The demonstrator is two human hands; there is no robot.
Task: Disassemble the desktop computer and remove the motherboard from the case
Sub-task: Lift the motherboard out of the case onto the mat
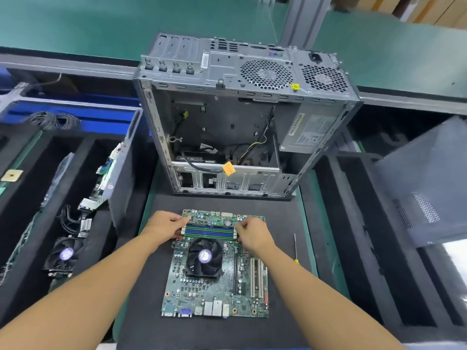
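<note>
Two outstretched arms, left hand (164, 225) and right hand (253, 234) curled on opposite ends of memory slots (209, 231).

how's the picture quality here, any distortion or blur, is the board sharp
Head view: wide-angle bending bows the bench edges and stretches the forearms; light is even, with soft shadows; the motherboard and case are fairly sharp, while the frame's corners smear.

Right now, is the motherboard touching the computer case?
Apart. The head view shows a strip of bare black mat between the motherboard and the case.
</note>
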